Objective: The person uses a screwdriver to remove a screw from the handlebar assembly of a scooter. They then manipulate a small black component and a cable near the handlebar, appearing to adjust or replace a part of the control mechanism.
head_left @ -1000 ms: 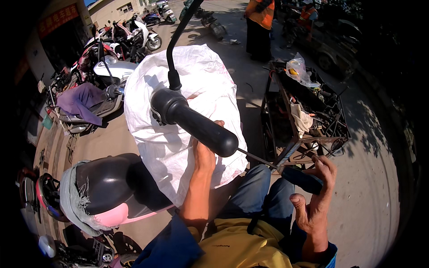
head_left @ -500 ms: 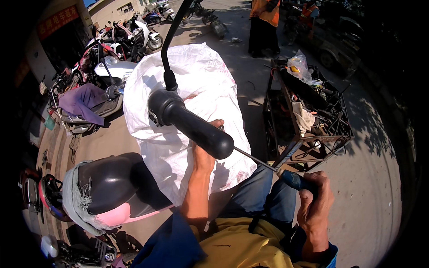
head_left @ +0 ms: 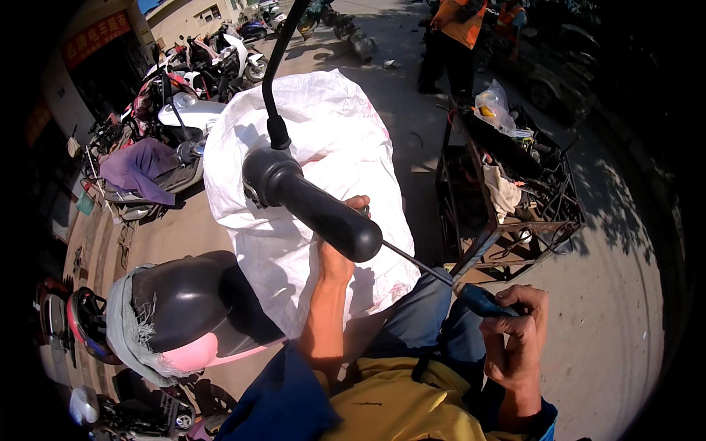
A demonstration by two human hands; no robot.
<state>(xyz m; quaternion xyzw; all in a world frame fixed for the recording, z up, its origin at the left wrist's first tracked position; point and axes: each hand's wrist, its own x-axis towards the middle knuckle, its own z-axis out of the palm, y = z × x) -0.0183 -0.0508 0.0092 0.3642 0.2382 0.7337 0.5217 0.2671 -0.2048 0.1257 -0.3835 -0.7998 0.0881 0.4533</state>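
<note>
A black handlebar grip [head_left: 323, 213] with a rounded end points towards me, and a mirror stem [head_left: 273, 95] rises from its inner end. My left hand [head_left: 335, 261] reaches under this grip; its fingertips show curled on the far side, and what they hold is hidden. Near my right knee, my right hand [head_left: 516, 342] pinches the blue handle of a screwdriver [head_left: 478, 298] with bent fingers. The long thin shank runs up to the grip's rounded end, where its tip is out of sight. A white woven plastic sheet [head_left: 309, 110] drapes the scooter's front behind the grip.
A black seat [head_left: 180, 298] with a grey cloth [head_left: 132, 331] lies to the left. At the right stands a metal cart [head_left: 507, 231] heaped with tools and a plastic bag [head_left: 494, 106]. Parked scooters [head_left: 239, 59] line the left. A person in an orange vest [head_left: 460, 22] stands ahead.
My right hand's fingers have shifted from wrapping the screwdriver handle to a looser pinch. The left hand stays in place. The person in the orange vest has moved slightly right.
</note>
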